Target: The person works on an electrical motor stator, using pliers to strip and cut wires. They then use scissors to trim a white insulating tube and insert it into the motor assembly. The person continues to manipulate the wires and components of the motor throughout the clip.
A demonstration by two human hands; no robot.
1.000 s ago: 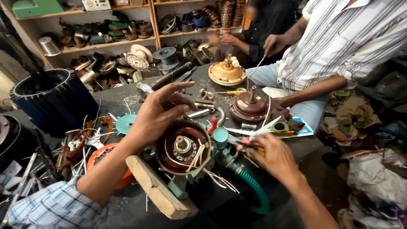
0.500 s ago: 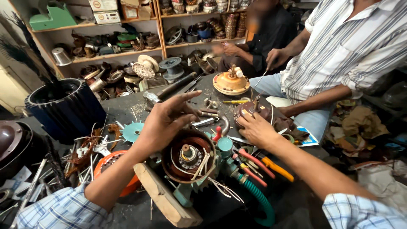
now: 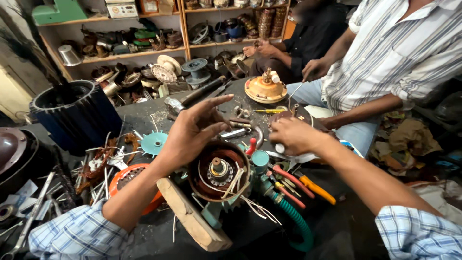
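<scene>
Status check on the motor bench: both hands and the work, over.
Left hand open, resting on rim of round motor stator. Right hand closed over small part beside dark motor cover. Loose white wires trailing from stator; pliers alongside.

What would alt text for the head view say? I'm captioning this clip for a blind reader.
A person's left hand rests on the rim of a round motor stator with copper windings, while the right hand reaches among tools on the cluttered workbench. Pliers with red and orange handles lie beside the stator, and a person in a striped shirt sits opposite.
</scene>
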